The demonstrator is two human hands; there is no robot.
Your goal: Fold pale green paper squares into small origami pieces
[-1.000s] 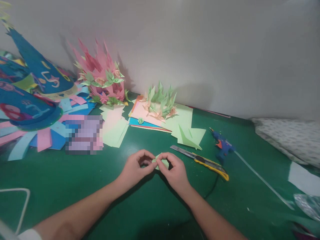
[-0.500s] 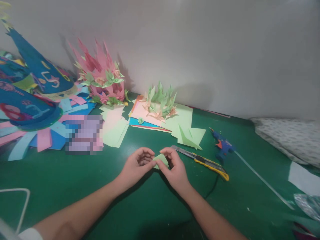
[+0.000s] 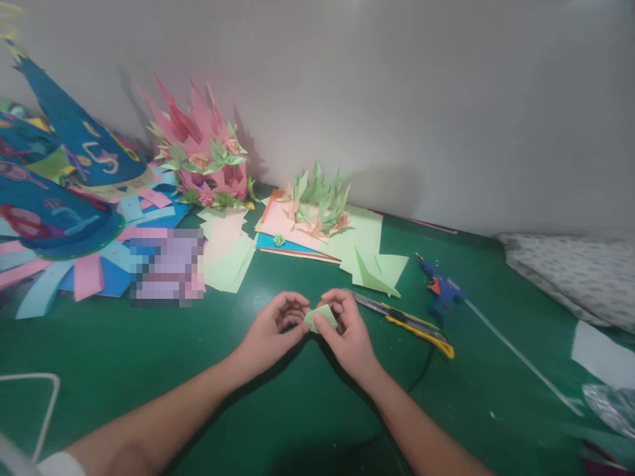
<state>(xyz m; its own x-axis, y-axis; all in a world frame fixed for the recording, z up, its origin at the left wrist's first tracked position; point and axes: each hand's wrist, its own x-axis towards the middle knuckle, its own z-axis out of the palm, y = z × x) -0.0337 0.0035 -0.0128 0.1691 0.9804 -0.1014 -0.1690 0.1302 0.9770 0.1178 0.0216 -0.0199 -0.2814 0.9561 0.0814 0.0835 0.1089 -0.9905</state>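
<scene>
Holding small green paper [image 3: 325, 313] left of cutter [image 3: 407, 322]; left hand [image 3: 272, 330] pinching left edge, right hand [image 3: 351, 337] gripping right side, thumb on face. Probably light, creases easily; grip edges softly.

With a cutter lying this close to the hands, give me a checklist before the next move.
1. Small green paper held: ok, pinched in the right hand.
2. Left hand gripping it too: cannot tell; it is at the paper's left edge.
3. Cutter blade retracted: not ok, it is out.
4. Right hand well clear of the blade: not ok, it overlaps the blade's end in view.
5. Glue gun away from both hands: ok.
6. Glue gun cold: cannot tell.
</scene>
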